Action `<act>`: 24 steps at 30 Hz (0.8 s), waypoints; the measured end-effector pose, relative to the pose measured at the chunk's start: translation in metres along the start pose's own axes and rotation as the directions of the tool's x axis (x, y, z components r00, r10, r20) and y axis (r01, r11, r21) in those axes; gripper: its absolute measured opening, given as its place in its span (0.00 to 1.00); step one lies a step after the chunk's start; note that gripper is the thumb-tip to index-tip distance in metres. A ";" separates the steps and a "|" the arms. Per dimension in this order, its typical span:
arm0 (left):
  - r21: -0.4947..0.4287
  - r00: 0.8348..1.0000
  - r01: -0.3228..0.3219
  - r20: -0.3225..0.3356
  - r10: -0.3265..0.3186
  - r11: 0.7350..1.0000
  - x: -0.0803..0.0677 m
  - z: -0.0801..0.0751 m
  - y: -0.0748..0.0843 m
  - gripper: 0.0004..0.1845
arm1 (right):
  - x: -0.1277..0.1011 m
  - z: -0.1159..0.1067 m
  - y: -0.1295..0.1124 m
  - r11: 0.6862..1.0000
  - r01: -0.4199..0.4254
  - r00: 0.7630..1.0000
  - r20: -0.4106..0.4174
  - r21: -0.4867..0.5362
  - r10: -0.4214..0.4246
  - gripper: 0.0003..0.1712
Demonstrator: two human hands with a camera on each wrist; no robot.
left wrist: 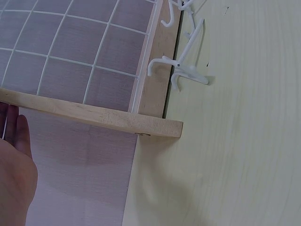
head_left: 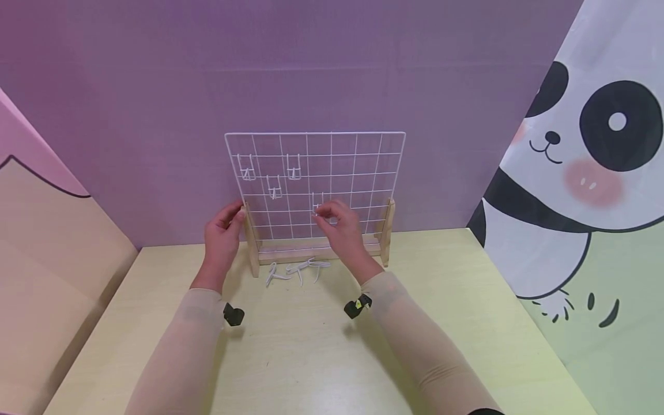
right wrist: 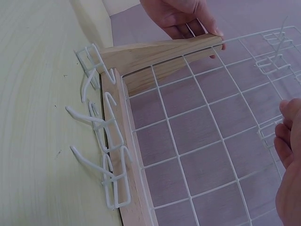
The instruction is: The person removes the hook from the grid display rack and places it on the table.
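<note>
A white wire grid (head_left: 332, 173) is stood upright in a wooden stand (head_left: 316, 253) at the far edge of the pale yellow-green worktop (head_left: 321, 357), just ahead of both hands. The stand's left upright is gripped by the left hand (head_left: 224, 233), its fingers curled around the wood. A white hook (head_left: 317, 206) on the grid is pinched by the fingertips of the right hand (head_left: 342, 227). Three more hooks (head_left: 273, 187) are hung on the grid above the hands. Loose hooks (head_left: 298, 271) are laid on the worktop between the wrists, just before the stand. A purple wall (head_left: 311, 69) is seen behind the grid, a panda curtain (head_left: 586, 150) to the right of the right hand, and a pink and tan panel (head_left: 41, 230) to the left.
</note>
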State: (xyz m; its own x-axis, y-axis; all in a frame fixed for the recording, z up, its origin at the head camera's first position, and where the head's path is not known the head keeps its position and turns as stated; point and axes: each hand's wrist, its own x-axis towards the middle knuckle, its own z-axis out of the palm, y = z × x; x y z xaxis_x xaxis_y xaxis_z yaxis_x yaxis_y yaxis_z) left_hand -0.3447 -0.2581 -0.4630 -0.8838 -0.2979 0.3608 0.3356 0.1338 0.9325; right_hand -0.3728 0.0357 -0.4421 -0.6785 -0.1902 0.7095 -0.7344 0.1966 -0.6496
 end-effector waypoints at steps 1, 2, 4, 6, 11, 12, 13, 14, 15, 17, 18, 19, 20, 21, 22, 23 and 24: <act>0.000 1.000 0.000 0.000 0.000 1.000 0.000 0.000 0.000 0.21 | 0.000 0.000 0.000 1.000 -0.002 1.000 0.001 -0.005 0.002 0.04; 0.004 1.000 0.002 0.001 -0.002 1.000 0.000 0.000 0.000 0.21 | 0.000 0.000 -0.001 1.000 -0.001 1.000 0.000 -0.007 0.001 0.04; 0.008 1.000 0.004 0.002 -0.004 1.000 0.000 0.000 0.000 0.21 | -0.001 -0.001 -0.001 1.000 0.003 1.000 -0.006 -0.010 -0.003 0.04; 0.006 1.000 0.011 0.003 -0.011 1.000 0.000 0.000 0.000 0.21 | 0.000 -0.001 -0.002 1.000 0.018 1.000 -0.019 -0.012 -0.019 0.04; -0.013 1.000 0.014 0.000 -0.014 1.000 -0.001 0.000 0.002 0.21 | 0.004 -0.001 -0.005 0.998 0.054 0.996 -0.071 -0.021 -0.056 0.04; -0.015 1.000 0.013 0.000 -0.013 1.000 -0.001 0.000 0.002 0.21 | 0.005 -0.001 -0.006 0.998 0.053 0.995 -0.079 -0.022 -0.055 0.04; -0.015 1.000 0.012 0.001 -0.012 1.000 -0.001 0.000 0.003 0.21 | 0.006 -0.001 -0.007 0.998 0.050 0.995 -0.085 -0.025 -0.052 0.04; -0.013 1.000 0.010 0.002 -0.010 1.000 -0.001 0.000 0.002 0.21 | 0.007 -0.002 -0.008 0.999 0.046 0.995 -0.090 -0.025 -0.048 0.04; -0.012 1.000 0.010 0.001 -0.010 1.000 -0.002 0.000 0.002 0.21 | 0.007 -0.003 -0.010 0.999 0.041 0.995 -0.094 -0.024 -0.044 0.04; -0.008 1.000 0.009 0.001 -0.009 1.000 -0.002 0.000 0.002 0.21 | 0.008 -0.004 -0.012 0.999 0.036 0.994 -0.101 -0.019 -0.037 0.03; -0.008 1.000 0.009 0.002 -0.009 1.000 -0.002 0.000 0.002 0.21 | 0.009 -0.004 -0.013 0.999 0.037 0.994 -0.104 -0.016 -0.039 0.04; -0.009 1.000 0.009 0.002 -0.009 1.000 -0.002 0.000 0.001 0.21 | 0.010 -0.005 -0.014 0.999 0.040 0.993 -0.107 -0.014 -0.041 0.03; -0.008 1.000 0.011 0.002 -0.011 1.000 -0.002 0.000 0.002 0.21 | 0.010 -0.005 -0.015 0.999 0.045 0.993 -0.111 -0.008 -0.045 0.03; -0.008 1.000 0.016 0.002 -0.016 1.000 -0.002 0.000 0.002 0.21 | 0.011 -0.006 -0.017 0.999 0.050 0.992 -0.114 -0.005 -0.050 0.03; -0.008 1.000 0.017 0.003 -0.017 1.000 -0.002 0.000 0.002 0.21 | 0.011 -0.006 -0.017 0.998 0.056 0.992 -0.116 -0.001 -0.056 0.03; -0.007 1.000 0.020 0.004 -0.020 1.000 -0.001 0.000 0.002 0.21 | 0.011 -0.007 -0.018 0.998 0.062 0.991 -0.116 0.002 -0.061 0.03; -0.008 1.000 0.018 0.004 -0.018 1.000 -0.001 0.000 0.002 0.21 | 0.011 -0.007 -0.019 0.998 0.067 0.991 -0.116 0.004 -0.066 0.03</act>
State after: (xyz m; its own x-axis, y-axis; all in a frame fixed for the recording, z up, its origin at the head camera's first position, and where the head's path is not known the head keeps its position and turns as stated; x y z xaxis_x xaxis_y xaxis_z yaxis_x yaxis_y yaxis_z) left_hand -0.3429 -0.2575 -0.4618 -0.8912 -0.2964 0.3435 0.3219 0.1204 0.9391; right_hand -0.3667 0.0369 -0.4198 -0.6221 -0.0902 0.7778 -0.7783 0.1799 -0.6016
